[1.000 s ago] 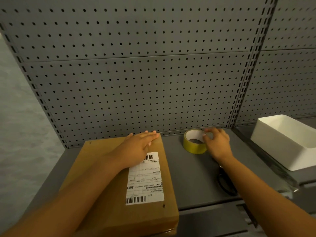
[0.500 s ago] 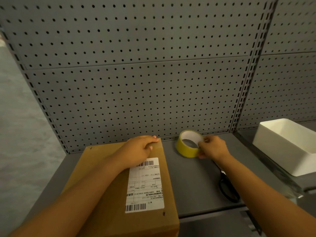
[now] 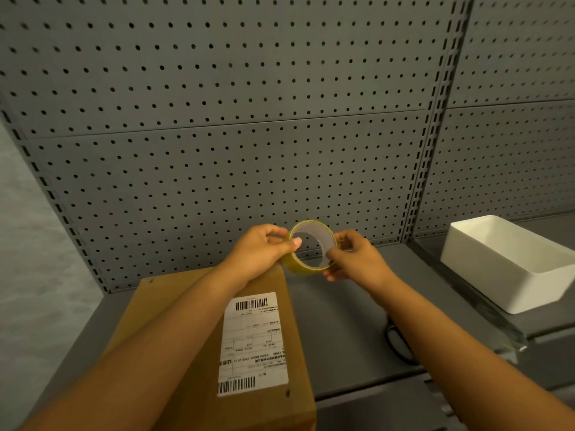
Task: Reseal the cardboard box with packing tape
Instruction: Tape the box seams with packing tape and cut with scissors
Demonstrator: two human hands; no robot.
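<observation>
Both hands are raised above the far end of the box, and the tape (image 3: 312, 247) is held between them, clear of the shelf. It is gripped by the left hand (image 3: 259, 251) at its 9 o'clock side, with the thumb laid over the rim and the fingers curled round the outer band. It is pinched by the right hand (image 3: 354, 259) at its 4 o'clock side, with the fingertips bent on the rim. The roll is turned so that its white core faces the camera, and its yellowish outer band is seen along the lower edge. Nearest the camera, at 6 o'clock, the box (image 3: 193, 353) is laid flat on the grey shelf (image 3: 339, 331), partly covered by the left forearm; a white label (image 3: 253, 343) with barcodes is stuck on its top, toward its right edge. At 4 o'clock from the label, black scissors (image 3: 399, 345) are seen on the shelf, half hidden under the right forearm. Farther off, at 3 o'clock from the tape and well apart from it, a white bin (image 3: 510, 262) is set on the neighbouring shelf section. Behind everything, at 12 o'clock, a grey pegboard (image 3: 233, 119) is stood upright, by which the far view is filled.
</observation>
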